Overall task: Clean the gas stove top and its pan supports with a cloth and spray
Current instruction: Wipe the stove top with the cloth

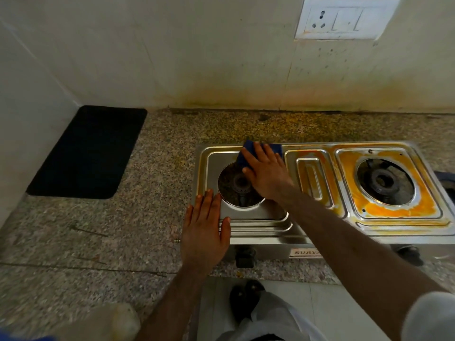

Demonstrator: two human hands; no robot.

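A steel two-burner gas stove point(317, 230) sits on the granite counter. Its left half looks shiny; the right half around the right burner point(384, 182) carries orange-yellow stains. No pan supports sit on the burners. My right hand point(267, 172) presses a blue cloth point(248, 148) flat against the stove top behind the left burner point(240, 185), fingers straight. My left hand point(205, 230) lies flat with straight fingers on the stove's front left corner, holding nothing.
A black mat point(89, 151) lies on the counter at the left by the wall. The stained tiled wall holds a switch and socket plate point(343, 18). Two black knobs point(243, 258) face the front. A blurred pale object point(108, 321) sits bottom left.
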